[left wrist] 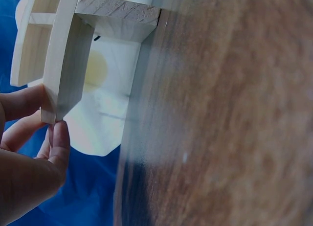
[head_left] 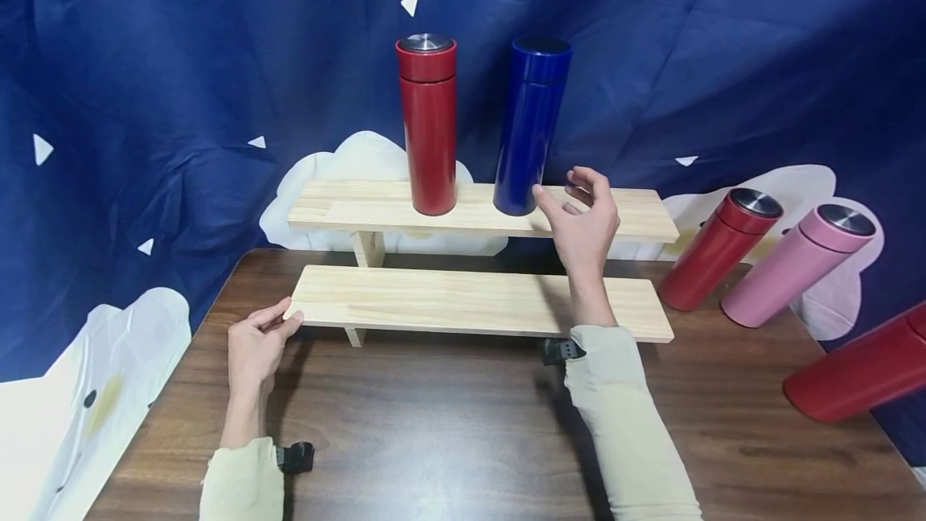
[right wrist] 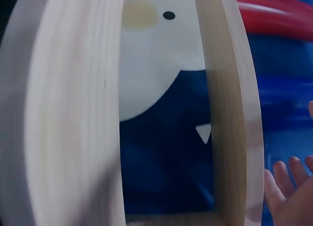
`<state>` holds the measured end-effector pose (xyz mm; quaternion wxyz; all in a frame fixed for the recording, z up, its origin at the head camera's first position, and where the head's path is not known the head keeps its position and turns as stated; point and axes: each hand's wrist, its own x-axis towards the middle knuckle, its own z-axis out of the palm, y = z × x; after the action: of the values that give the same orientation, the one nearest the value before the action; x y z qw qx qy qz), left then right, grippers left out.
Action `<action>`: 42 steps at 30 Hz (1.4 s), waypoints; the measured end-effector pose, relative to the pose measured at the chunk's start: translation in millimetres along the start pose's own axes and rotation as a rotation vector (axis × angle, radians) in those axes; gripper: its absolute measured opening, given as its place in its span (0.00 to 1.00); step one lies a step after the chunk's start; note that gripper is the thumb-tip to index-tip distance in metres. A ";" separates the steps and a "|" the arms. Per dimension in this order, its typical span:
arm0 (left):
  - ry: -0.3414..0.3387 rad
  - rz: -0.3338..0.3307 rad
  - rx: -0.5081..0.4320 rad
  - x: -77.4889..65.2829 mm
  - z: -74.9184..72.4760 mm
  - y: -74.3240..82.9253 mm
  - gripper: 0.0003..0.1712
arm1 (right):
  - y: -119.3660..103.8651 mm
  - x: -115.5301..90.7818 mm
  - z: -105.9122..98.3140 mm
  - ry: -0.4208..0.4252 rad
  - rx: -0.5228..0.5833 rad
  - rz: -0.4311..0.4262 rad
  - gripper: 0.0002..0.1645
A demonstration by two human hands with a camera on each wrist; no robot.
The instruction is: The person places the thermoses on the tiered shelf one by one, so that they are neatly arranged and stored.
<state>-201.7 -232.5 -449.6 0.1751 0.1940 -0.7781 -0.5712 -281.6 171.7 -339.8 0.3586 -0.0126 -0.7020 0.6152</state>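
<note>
A two-tier stand of pale wood (head_left: pixel 477 296) is on the table. My left hand (head_left: pixel 259 338) pinches the left end of its lower board, thumb below and fingers at the edge, as the left wrist view shows close up. On the upper board stand a red thermos bottle (head_left: pixel 432 131) and, to its right, a blue thermos bottle (head_left: pixel 531 131), both upright. My right hand (head_left: pixel 587 227) is beside the blue bottle's base, its fingers bent loosely and spread, with the thumb tip overlapping the bottle's edge. In the right wrist view the fingers (right wrist: pixel 281 179) show past the upper board.
Right of the stand, a second red bottle (head_left: pixel 712 260) and a pink bottle (head_left: pixel 792 272) stand on the brown wooden table (head_left: pixel 448 416). Another red bottle (head_left: pixel 861 364) is cut off by the right edge. A blue cloth (head_left: pixel 181 63) with white shapes hangs behind.
</note>
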 end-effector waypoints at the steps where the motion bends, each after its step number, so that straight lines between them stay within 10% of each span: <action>1: 0.001 0.001 -0.001 -0.1 0.3 -0.1 0.21 | 0.5 -0.1 -3.2 0.006 -0.003 -0.004 0.37; 42: -0.002 -0.019 0.004 -6.5 2.1 -0.8 0.22 | 15.7 -13.9 -148.4 0.347 -0.091 0.082 0.30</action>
<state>-197.1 -227.7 -451.2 0.1685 0.2015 -0.7776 -0.5713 -200.9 296.0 -362.4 0.4479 -0.1633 -0.6558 0.5854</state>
